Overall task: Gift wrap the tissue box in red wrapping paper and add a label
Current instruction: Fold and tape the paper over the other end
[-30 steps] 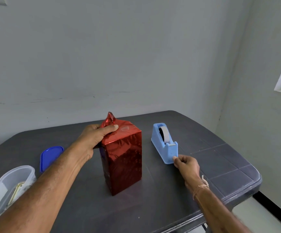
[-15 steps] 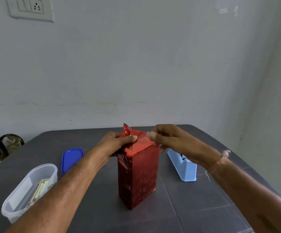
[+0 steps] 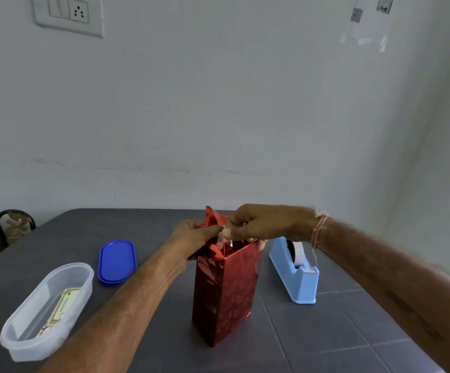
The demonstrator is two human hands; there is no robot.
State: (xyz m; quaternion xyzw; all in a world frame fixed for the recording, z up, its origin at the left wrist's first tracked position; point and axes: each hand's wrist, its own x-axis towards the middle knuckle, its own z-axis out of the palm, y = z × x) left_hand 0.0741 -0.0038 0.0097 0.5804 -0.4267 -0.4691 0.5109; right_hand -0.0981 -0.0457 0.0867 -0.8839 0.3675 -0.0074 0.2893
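Red-wrapped box (image 3: pixel 223 289) upright mid-table (image 3: pixel 353 332), left hand (image 3: pixel 194 238) gripping the folded paper (image 3: pixel 214 219) at its top, right hand (image 3: pixel 261 224) pinching a strip of clear tape (image 3: pixel 225 238) there. Just right, a tape dispenser (image 3: pixel 296 273). Left, a blue lid (image 3: pixel 116 261); nearer, a clear tub (image 3: pixel 46 343) holding a label card (image 3: pixel 59 310).

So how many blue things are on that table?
2. A dark blue oval lid lies left of the red wrapped box; a light blue tape dispenser stands right of it. Nothing else blue shows.

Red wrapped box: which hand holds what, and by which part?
Left hand holds the box by its folded top; right hand pinches a clear tape strip there.
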